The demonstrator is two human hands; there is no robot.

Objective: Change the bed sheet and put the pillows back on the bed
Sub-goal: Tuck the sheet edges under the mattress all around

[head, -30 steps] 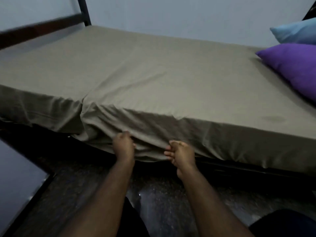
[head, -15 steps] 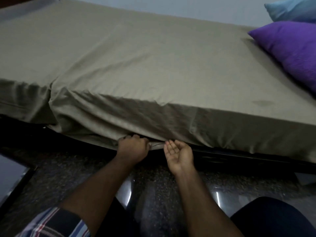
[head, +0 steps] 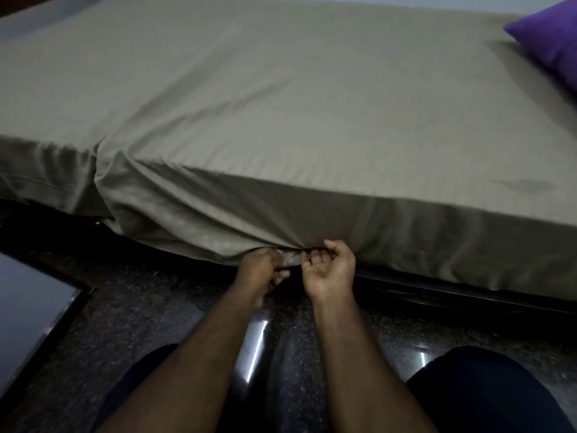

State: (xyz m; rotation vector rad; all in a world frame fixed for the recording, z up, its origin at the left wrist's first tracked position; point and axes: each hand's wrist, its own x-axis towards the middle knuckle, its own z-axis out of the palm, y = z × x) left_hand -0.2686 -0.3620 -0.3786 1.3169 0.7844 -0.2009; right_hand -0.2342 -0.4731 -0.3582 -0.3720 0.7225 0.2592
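Observation:
An olive-grey bed sheet (head: 281, 98) covers the mattress and hangs down its near side. My left hand (head: 260, 270) grips a bunched bit of the sheet's lower hem at the mattress's bottom edge. My right hand (head: 329, 270) is beside it, palm up, its curled fingers hooked on the same hem under the mattress. The cloth is gathered into folds between and left of my hands. A purple pillow (head: 549, 42) lies on the bed at the far right, cut by the frame's edge.
The dark bed frame rail (head: 452, 292) runs under the mattress. The floor (head: 156, 307) is dark, glossy stone. A dark-framed panel (head: 28, 310) lies at the lower left. My knees in dark trousers (head: 487, 392) are at the bottom.
My right hand has gone from flat and palm up to curling its fingers on the hem. Both hands shifted right along the mattress edge. The blue pillow has left the view.

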